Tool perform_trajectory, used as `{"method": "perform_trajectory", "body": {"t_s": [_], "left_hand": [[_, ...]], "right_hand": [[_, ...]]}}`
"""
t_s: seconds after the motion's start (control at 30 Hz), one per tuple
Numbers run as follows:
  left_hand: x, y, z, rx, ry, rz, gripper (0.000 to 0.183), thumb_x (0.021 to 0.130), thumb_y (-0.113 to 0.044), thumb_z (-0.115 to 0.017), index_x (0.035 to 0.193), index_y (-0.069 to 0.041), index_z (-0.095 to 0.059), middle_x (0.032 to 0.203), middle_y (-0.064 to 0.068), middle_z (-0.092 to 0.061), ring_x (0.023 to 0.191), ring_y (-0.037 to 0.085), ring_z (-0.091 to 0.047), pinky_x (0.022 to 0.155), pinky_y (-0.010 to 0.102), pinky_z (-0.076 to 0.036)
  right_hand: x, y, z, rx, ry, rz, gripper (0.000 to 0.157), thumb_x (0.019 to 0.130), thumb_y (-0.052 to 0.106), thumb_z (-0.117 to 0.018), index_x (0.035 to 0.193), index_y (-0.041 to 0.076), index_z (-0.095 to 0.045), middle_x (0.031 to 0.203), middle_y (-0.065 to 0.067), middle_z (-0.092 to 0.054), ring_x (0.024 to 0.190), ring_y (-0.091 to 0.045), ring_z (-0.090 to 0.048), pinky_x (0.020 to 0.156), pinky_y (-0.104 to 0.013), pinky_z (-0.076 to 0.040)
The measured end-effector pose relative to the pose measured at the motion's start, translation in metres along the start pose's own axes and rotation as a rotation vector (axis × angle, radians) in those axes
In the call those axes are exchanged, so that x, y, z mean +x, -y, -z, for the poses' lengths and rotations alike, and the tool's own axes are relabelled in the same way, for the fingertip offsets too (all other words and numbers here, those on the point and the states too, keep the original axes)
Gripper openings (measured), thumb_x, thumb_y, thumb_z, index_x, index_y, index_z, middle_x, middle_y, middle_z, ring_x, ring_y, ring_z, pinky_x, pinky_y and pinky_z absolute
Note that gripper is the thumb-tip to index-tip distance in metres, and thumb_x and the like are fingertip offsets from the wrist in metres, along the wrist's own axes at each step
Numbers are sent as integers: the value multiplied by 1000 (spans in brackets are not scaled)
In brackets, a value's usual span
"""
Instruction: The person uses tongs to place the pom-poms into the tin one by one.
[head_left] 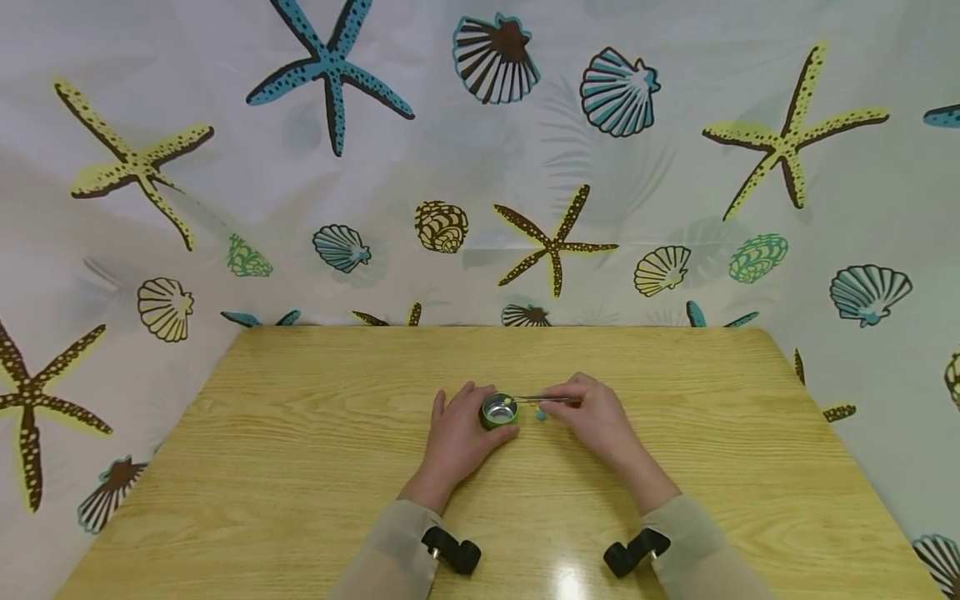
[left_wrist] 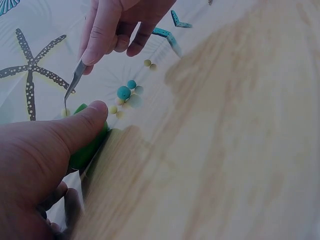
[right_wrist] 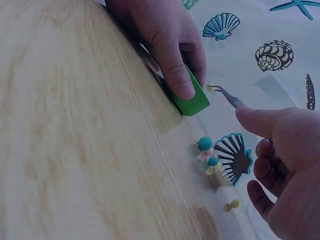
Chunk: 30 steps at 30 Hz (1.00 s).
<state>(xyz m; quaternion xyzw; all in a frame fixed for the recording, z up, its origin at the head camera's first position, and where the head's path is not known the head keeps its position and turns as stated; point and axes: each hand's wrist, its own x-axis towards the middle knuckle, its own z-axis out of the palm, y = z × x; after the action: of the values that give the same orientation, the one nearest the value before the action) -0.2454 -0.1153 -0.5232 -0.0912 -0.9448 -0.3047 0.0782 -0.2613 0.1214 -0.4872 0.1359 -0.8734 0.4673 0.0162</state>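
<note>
My left hand (head_left: 457, 437) grips a small green cup (right_wrist: 196, 100) with a shiny metal inside, thumb on its near side and fingers round the far side. The cup stands upright on the wooden table. From the right comes my right hand (head_left: 596, 417), pinching a pair of metal tweezers (right_wrist: 231, 99) between thumb and fingers. A tiny pale yellow ball (right_wrist: 210, 88) sits at the tweezer tips, over the cup's opening in the head view. Blue balls (right_wrist: 205, 143) lie on the table just right of the cup, with pink and yellow ones beside them.
A pale yellow ball (left_wrist: 147, 63) lies a little apart from the others. The wooden table (head_left: 300, 467) reaches back to a white cloth (head_left: 420, 167) printed with starfish and shells. Black mounts (head_left: 453, 552) sit on both sleeves.
</note>
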Motion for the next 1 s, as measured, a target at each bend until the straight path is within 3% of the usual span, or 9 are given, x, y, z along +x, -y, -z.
{"method": "perform_trajectory", "body": {"t_s": [0.47, 1.0], "left_hand": [[-1, -1, 0, -3, 1, -4, 72, 93, -44, -92, 149, -7, -66, 150, 14, -68, 156, 38, -46, 133, 67, -10], [0, -2, 2, -7, 3, -1, 72, 93, -43, -92, 149, -5, -66, 150, 15, -67, 156, 39, -46, 133, 67, -11]], "right_hand": [[1, -3, -4, -9, 10, -5, 17, 100, 21, -86, 116, 16, -89, 89, 1, -61, 79, -18, -53, 70, -31, -46], [-4, -10, 10, 31, -41, -27, 17, 101, 22, -85, 117, 19, -89, 96, 1, -67, 83, -19, -56, 71, -32, -48]]}}
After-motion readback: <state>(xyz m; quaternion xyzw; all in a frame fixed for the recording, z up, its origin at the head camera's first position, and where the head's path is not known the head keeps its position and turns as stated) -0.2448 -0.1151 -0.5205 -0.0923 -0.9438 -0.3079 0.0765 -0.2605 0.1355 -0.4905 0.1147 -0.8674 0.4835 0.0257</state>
